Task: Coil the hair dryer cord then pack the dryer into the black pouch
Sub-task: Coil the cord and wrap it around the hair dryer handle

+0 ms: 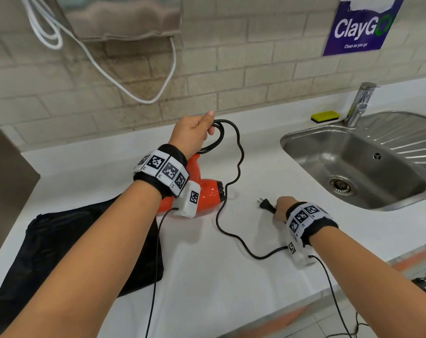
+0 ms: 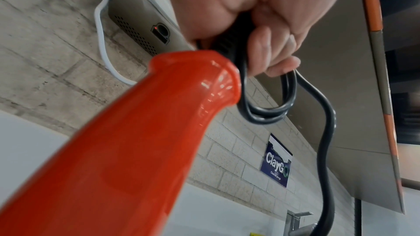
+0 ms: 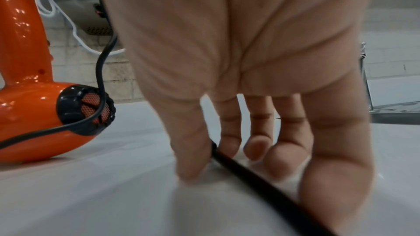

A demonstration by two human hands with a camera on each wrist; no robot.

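Head view: left hand (image 1: pixel 191 132) fingers clench coiled cord (image 1: pixel 240 154); right hand (image 1: pixel 283 208) fingers pinch plug (image 1: pixel 265 204).

Left hand (image 2: pixel 256 12) gripping looped black cord (image 2: pixel 268 109), above orange dryer handle (image 2: pixel 127 150)

The head camera looked forward and down from above the desk (image 1: pixel 255 167), taking in both forearms, the sink (image 1: pixel 353 162) at the desk's right end and the brick wall along its far edge. The left wrist camera sat low and very near the orange hair dryer (image 2: pixel 136 150), facing up along the left hand (image 2: pixel 250 15) toward the wall. The right wrist camera lay just above the desk, looking past the right hand (image 3: pixel 238 60). All three shared the dryer and the cord (image 1: pixel 238 152).
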